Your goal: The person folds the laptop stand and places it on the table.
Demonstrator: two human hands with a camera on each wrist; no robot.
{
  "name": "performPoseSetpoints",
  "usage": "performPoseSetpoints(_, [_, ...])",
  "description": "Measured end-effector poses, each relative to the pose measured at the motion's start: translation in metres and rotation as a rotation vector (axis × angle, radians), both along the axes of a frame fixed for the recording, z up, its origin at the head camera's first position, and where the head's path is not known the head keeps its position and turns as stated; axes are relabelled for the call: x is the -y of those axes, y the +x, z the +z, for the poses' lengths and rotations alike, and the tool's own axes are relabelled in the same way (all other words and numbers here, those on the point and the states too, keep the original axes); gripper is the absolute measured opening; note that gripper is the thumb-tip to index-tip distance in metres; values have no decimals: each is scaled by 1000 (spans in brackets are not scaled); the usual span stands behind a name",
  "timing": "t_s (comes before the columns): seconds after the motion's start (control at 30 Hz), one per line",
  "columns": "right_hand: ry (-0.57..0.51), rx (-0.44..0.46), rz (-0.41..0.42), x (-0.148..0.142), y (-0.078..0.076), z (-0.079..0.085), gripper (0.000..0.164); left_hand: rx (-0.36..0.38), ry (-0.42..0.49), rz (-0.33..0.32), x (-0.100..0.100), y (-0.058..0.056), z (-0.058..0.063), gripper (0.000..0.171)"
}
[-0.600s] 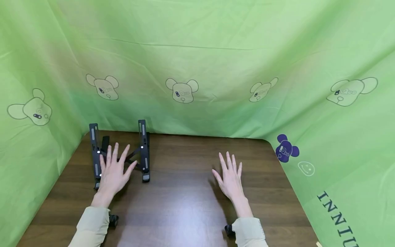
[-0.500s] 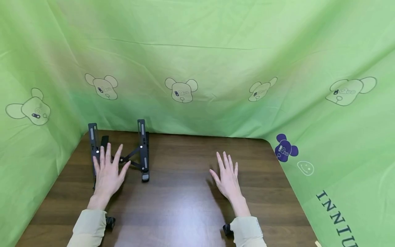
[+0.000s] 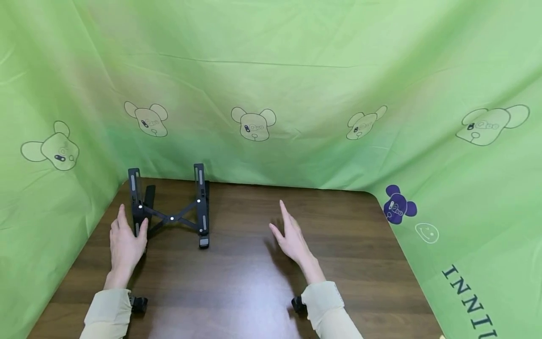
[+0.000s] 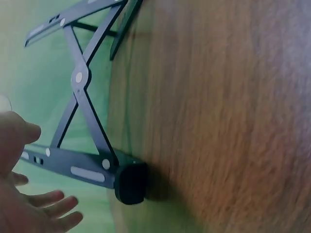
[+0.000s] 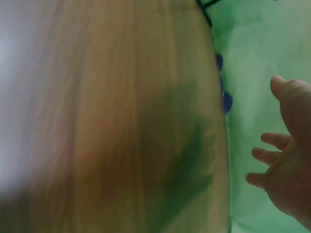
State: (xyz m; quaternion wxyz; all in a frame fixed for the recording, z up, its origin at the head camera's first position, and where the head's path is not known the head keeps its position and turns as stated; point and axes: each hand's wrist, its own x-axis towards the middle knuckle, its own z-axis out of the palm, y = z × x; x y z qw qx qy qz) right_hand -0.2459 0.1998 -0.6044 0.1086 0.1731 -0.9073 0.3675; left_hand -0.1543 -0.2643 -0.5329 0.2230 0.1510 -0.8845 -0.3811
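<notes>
The left hand (image 3: 127,245) has its fingers (image 3: 122,217) released: thumb and fingers stand apart, loosely extended. The black folding stand with two slotted side rails and crossed flat bars (image 3: 171,219) sits right at these fingers; its nearer rail runs through the gap between thumb and fingers (whether either touches it, I cannot tell). From the left thumb, the crossed bars reach rightward to the second rail, which lies between the two hands' fingers, closer to the left ones.

The right hand (image 3: 295,241) is released as well — index straight ahead, thumb spread away, the other fingers extended in the right wrist view — and it hangs over the brown wood-grain desk (image 3: 245,263), well to the right of the stand.

Ahead of both sets of fingers, beyond the far edge of the desk, a light-green cloth printed with outlined animal heads (image 3: 271,56) rises. Its purple animal-shaped print (image 3: 395,207) is off to the right of the right fingers. Behind each hand come a pale cuffed sleeve (image 3: 107,306) and a small black wrist device (image 3: 139,305).
</notes>
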Motion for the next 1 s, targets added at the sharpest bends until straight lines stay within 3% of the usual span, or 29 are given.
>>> performPoseSetpoints(0.1, [-94,64,41,21,-4,7,86,31,56,6,16,-8,-12,82])
performPoseSetpoints(0.13, [-123,84,42,26,-8,2,86,36,80,-9,20,-10,-14,83])
performPoseSetpoints(0.2, [-201,135,80,40,-2,22,84,54,114,-43,25,-13,-14,83])
performPoseSetpoints(0.27, [-277,183,114,53,7,43,81,83,131,-75,28,-16,-12,81])
performPoseSetpoints(0.33, [-342,245,136,65,13,60,79,126,162,-117,27,-14,0,78])
performPoseSetpoints(0.4, [-399,296,149,76,16,69,77,154,160,-115,29,-15,4,74])
performPoseSetpoints(0.63, [-439,376,162,107,12,71,75,242,192,-127,36,-23,11,69])
performPoseSetpoints(1.0, [-309,408,222,137,8,63,72,213,219,-86,42,-33,14,61])
